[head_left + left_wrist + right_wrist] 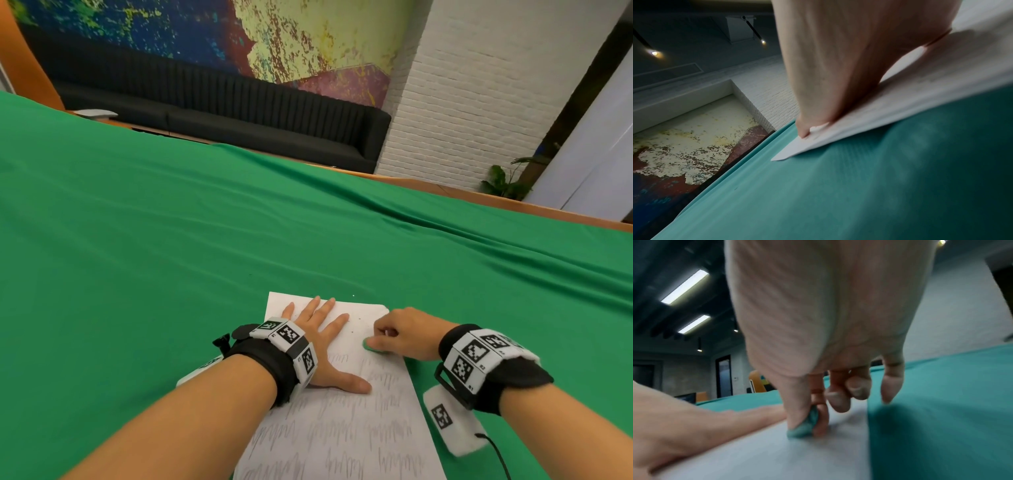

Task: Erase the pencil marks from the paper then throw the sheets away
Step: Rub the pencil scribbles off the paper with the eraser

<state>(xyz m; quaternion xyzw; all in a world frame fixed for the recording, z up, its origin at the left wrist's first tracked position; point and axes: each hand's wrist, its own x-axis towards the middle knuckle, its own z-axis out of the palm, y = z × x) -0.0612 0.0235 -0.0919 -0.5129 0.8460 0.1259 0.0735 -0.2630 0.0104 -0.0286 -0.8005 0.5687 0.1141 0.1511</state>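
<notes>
A white sheet of paper (346,428) lies on the green cloth, its near part covered with rows of grey pencil scribble and its far part mostly blank. My left hand (320,329) lies flat on the sheet with fingers spread, pressing it down; the left wrist view shows a finger (818,100) on the paper (900,104) near its corner. My right hand (399,334) pinches a small green eraser (368,345) between thumb and forefinger and holds it against the paper's right side. In the right wrist view the eraser (803,426) touches the paper (777,456).
The green cloth (239,222) covers the whole table and is wrinkled toward the far right. A black sofa (239,116) and a white brick pillar (462,102) stand beyond the table's far edge. A potted plant (507,181) sits at the far right.
</notes>
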